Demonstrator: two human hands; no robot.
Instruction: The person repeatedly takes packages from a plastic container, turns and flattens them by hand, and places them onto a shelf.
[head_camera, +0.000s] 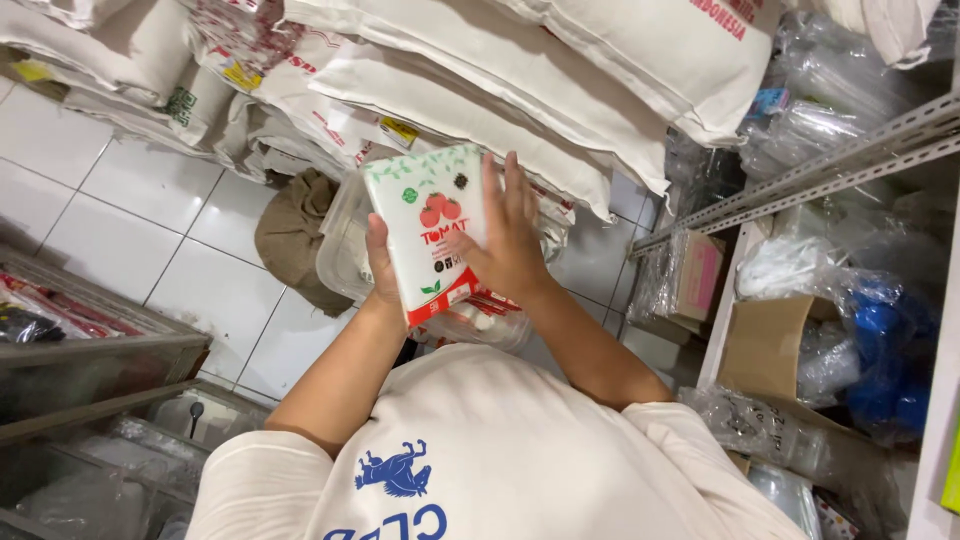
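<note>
Stacked white sacks (520, 90) (floor-level), cardboard box (765, 345), metal shelf rail (830, 165)

Two hands, the left hand (380, 268) and the right hand (507, 235), meet on one white packet (425, 225) with red tomatoes printed on it. At three o'clock sits one brown cardboard box (765, 345); at nine o'clock, one brown burlap sack (292, 235). At twelve o'clock at least five white sacks (480, 100) lie stacked.
</note>
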